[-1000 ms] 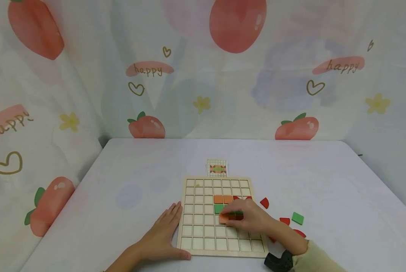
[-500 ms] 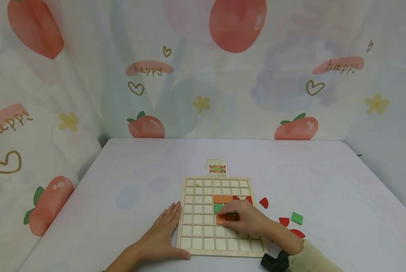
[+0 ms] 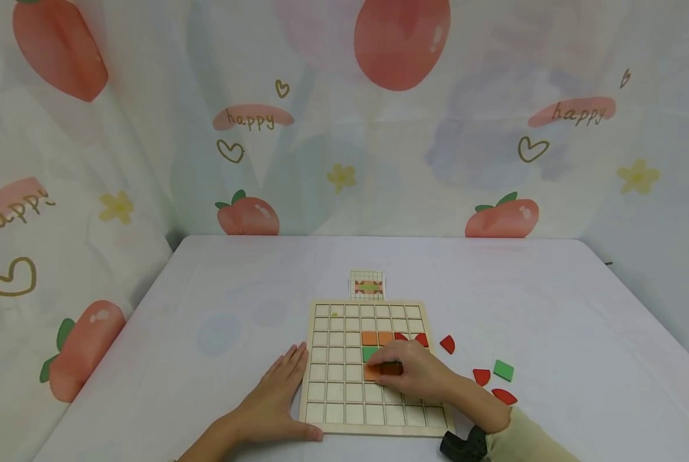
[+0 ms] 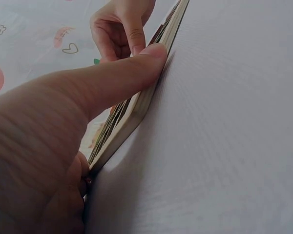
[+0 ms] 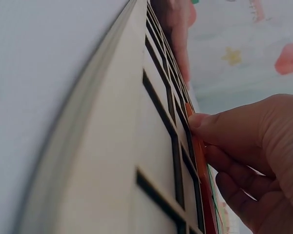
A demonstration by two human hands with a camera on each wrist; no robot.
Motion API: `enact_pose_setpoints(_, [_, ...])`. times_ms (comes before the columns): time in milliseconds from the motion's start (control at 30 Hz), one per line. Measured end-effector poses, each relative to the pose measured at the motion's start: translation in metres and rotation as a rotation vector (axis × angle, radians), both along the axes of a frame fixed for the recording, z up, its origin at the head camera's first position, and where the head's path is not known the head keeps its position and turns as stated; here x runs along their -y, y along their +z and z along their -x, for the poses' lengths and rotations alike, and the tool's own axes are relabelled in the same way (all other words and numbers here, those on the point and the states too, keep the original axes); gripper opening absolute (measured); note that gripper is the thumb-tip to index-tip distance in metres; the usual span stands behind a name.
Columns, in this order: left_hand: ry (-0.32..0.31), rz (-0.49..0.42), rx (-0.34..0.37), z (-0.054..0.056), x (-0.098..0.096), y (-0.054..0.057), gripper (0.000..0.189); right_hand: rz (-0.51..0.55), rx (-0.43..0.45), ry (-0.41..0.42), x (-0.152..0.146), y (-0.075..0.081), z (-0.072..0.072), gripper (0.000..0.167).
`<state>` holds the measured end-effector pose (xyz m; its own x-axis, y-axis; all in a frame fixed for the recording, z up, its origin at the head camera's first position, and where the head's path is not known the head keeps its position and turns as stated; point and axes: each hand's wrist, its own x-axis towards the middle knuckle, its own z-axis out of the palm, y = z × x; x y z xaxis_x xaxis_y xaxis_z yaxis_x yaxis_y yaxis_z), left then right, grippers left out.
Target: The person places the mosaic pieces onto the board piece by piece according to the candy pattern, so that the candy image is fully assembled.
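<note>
A wooden grid board (image 3: 344,428) lies on the white table. My right hand (image 3: 414,369) is over its middle, thumb and fingertips pinching an orange square tile (image 3: 371,373) at a cell just below a green tile (image 3: 370,354). In the right wrist view the orange tile (image 5: 199,156) sits low against the grid lines, under my thumb. Orange tiles (image 3: 377,338) and red pieces (image 3: 421,339) fill part of a row above; my right hand hides others. My left hand (image 3: 275,398) lies at the board's left side, fingers straight along the edge, thumb at the front corner.
Behind the board lies a small pattern card (image 3: 367,286). Loose red pieces (image 3: 447,344) and a green square (image 3: 503,370) are scattered to the right. A black strap-like device (image 3: 464,445) is at my right wrist. Printed cloth walls (image 3: 344,128) enclose the table.
My right hand has shifted slightly left with the orange tile, which now lines up with the cell under the green tile. The left hand stays in place.
</note>
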<state>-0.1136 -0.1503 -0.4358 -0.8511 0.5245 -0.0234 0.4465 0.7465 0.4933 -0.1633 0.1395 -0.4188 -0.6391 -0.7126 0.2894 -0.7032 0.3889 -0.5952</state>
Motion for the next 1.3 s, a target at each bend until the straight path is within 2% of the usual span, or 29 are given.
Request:
enact_pose_setpoints(333, [0.004, 0.001, 0.02, -0.001, 0.0, 0.001, 0.124, -0.033, 0.028, -0.011, 0.001, 0.0, 0.001, 0.023])
enact_pose_setpoints(600, [0.002, -0.001, 0.018, 0.0, 0.001, 0.0, 0.123, 0.0, 0.05, -0.019, 0.0, 0.001, 0.001, 0.024])
enact_pose_setpoints(767, [-0.004, -0.007, 0.015, 0.0, 0.0, 0.0, 0.123, 0.033, -0.005, -0.036, -0.01, 0.003, 0.004, 0.024])
enact_pose_setpoints(867, [-0.003, -0.008, 0.018, 0.001, -0.001, 0.0, 0.123, 0.019, -0.043, -0.086, -0.022, 0.005, 0.006, 0.025])
enact_pose_setpoints(1067, [0.005, 0.003, 0.032, 0.001, -0.001, 0.0, 0.124, -0.045, 0.056, -0.265, -0.049, 0.01, 0.008, 0.026])
enact_pose_setpoints(1300, [0.004, 0.004, 0.012, 0.001, -0.001, 0.0, 0.123, -0.034, 0.047, -0.349, -0.069, 0.013, 0.007, 0.024])
